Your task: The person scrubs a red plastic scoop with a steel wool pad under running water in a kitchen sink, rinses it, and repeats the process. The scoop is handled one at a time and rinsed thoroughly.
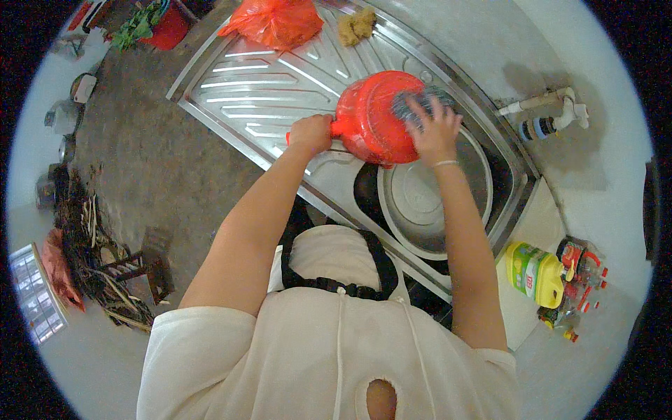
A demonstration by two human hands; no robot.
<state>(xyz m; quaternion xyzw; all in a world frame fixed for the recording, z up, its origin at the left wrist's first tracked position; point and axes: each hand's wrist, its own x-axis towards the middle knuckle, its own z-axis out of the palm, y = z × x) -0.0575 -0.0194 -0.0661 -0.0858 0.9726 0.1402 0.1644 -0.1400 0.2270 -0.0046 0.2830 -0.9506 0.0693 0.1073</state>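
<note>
A red plastic dipper (386, 118) is tilted over the stainless-steel sink, its rounded outside facing up. My left hand (312, 134) grips it by the short handle. Pressed against the dipper's far right side is a grey scouring cloth or mesh (407, 107), under the spread fingers of my right hand (437, 128). Both cloth and fingers look slightly blurred. Below the dipper, a round metal basin (415, 202) sits in the sink bowl, part of its rim hidden by my right forearm.
The ribbed drainboard (268, 94) carries an orange plastic bag (278, 23) and a tan scrubber (357, 26). White pipe fittings (564, 107) project from the right wall. A yellow detergent jug (535, 273) and several bottles (583, 289) stand right. Firewood (79, 236) lies on the left floor.
</note>
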